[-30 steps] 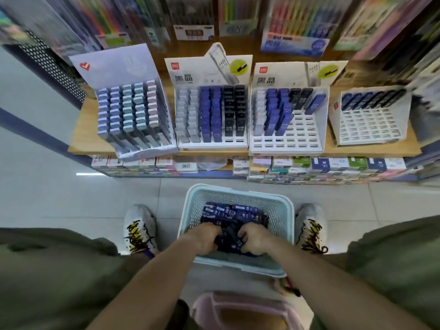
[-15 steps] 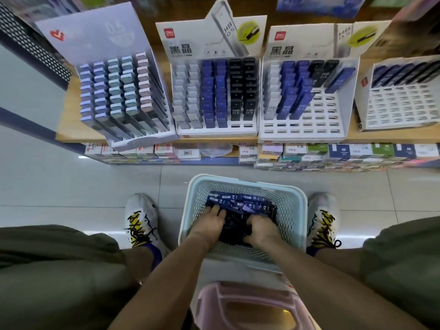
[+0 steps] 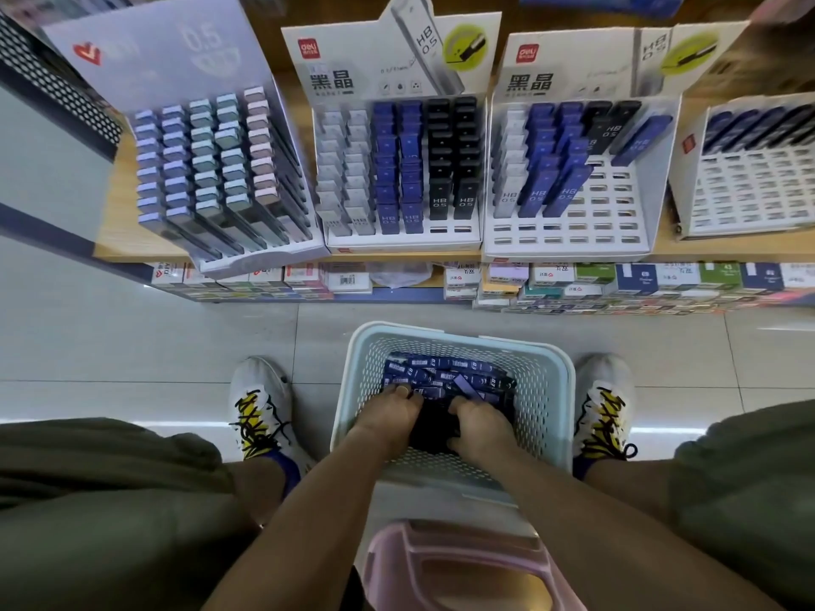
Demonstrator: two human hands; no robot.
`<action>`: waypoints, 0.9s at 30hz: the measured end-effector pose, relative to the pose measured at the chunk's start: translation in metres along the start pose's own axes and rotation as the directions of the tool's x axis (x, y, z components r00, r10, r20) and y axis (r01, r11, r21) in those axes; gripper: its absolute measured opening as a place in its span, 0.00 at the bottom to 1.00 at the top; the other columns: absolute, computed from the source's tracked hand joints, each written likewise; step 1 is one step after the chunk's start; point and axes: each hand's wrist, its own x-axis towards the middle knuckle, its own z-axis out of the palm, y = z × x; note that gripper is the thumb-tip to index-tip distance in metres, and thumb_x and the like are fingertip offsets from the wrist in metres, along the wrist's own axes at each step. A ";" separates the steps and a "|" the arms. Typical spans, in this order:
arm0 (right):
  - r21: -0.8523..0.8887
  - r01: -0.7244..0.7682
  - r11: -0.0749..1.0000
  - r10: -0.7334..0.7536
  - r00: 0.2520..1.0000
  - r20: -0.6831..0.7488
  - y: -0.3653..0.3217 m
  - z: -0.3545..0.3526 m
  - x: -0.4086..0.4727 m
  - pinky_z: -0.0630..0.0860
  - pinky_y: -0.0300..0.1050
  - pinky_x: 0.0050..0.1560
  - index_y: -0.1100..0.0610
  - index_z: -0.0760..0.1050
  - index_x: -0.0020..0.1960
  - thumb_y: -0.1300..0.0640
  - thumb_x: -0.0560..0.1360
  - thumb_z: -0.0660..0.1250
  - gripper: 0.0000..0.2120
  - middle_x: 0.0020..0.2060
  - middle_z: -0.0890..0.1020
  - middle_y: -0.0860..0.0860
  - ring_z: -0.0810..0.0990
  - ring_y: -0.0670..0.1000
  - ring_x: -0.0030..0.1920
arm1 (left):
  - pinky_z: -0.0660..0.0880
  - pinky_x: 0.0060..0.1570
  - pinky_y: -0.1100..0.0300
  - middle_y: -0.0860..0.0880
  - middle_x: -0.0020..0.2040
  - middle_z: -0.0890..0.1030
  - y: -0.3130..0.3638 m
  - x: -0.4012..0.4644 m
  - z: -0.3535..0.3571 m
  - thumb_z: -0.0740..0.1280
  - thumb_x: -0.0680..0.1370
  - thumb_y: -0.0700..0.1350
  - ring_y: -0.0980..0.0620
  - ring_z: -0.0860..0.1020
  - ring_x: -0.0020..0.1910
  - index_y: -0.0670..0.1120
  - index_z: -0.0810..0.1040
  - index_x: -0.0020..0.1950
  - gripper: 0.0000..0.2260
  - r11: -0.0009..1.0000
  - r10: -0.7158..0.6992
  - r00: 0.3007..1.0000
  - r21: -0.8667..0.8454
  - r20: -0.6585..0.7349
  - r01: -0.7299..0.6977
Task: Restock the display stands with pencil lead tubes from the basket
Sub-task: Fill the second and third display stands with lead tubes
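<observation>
Down in the basket point(image 3: 556, 390), both hands' fingers point(image 3: 399, 396) curl around lead tubes point(image 3: 441, 374).

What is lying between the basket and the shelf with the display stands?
In the head view, only bare floor tiles separate the basket from the shelf.

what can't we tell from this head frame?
- Fingertips of left hand and right hand: buried in the dark blue pencil lead tubes inside the pale blue perforated plastic basket.
- Tube count: hands cover the pile.
- Far-right white slotted display stand: cut off by the edge, blurred.
</observation>
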 end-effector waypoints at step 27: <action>0.242 0.022 0.970 -0.041 0.996 0.074 0.014 -0.009 -0.008 0.73 0.43 0.53 0.54 0.74 0.65 0.50 0.80 0.68 0.16 0.58 0.81 0.53 0.80 0.54 0.57 | 0.67 0.71 0.44 0.39 0.71 0.71 0.003 -0.007 -0.002 0.59 0.81 0.39 0.42 0.64 0.72 0.41 0.64 0.72 0.18 0.998 0.058 0.982 0.023 0.181 -0.064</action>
